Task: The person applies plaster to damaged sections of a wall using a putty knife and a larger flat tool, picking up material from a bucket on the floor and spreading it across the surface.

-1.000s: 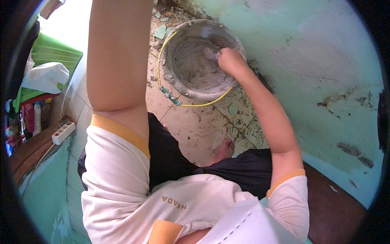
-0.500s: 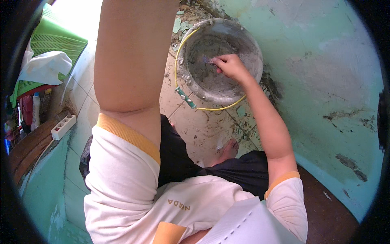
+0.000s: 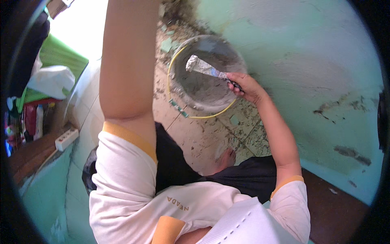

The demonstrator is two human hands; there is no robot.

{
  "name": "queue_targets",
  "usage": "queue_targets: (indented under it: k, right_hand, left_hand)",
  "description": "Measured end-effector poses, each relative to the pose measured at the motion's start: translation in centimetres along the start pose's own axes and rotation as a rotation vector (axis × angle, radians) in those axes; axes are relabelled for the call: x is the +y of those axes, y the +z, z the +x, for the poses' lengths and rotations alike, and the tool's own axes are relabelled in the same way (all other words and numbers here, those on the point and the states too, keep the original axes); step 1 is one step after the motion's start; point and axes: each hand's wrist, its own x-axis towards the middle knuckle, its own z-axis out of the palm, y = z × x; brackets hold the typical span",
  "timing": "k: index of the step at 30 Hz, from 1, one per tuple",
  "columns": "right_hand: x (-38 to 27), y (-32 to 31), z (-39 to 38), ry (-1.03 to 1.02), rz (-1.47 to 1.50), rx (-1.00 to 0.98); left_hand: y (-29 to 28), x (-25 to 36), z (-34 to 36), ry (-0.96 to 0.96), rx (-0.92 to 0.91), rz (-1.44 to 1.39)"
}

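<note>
My right hand (image 3: 242,86) is closed round the handle of a putty knife (image 3: 208,69), held above a grey bucket (image 3: 205,95) of cement mix with a yellow handle. A lump of pale grey mix sits on the blade's tip. My left arm (image 3: 128,61) stretches up past the top edge of the picture, so its hand is out of view.
A scuffed green wall (image 3: 308,61) rises at the right. Tiles (image 3: 187,142) around my bare foot carry dirt and paint flakes (image 3: 166,44). At the left are a green basket (image 3: 55,57) with white cloth, bottles (image 3: 38,122) and a white power strip (image 3: 66,139) with a cable.
My right hand has lifted the putty knife out of the bucket's mix and moved rightward, with the blade now showing a lump on it. The view has shifted slightly.
</note>
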Motion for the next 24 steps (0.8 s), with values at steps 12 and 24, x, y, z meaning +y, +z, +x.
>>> queue_targets:
  k: [12, 24]
  right_hand:
    - [-6.7, -4.1, -22.2, -0.779, 0.696, 0.297]
    - [-15.3, -9.3, -31.0, -1.657, -0.238, 1.833]
  left_hand:
    - [1.9, -7.3, 2.5, -0.337, 0.206, -0.677]
    - [2.6, -2.8, 1.4, -0.357, 0.135, -0.785]
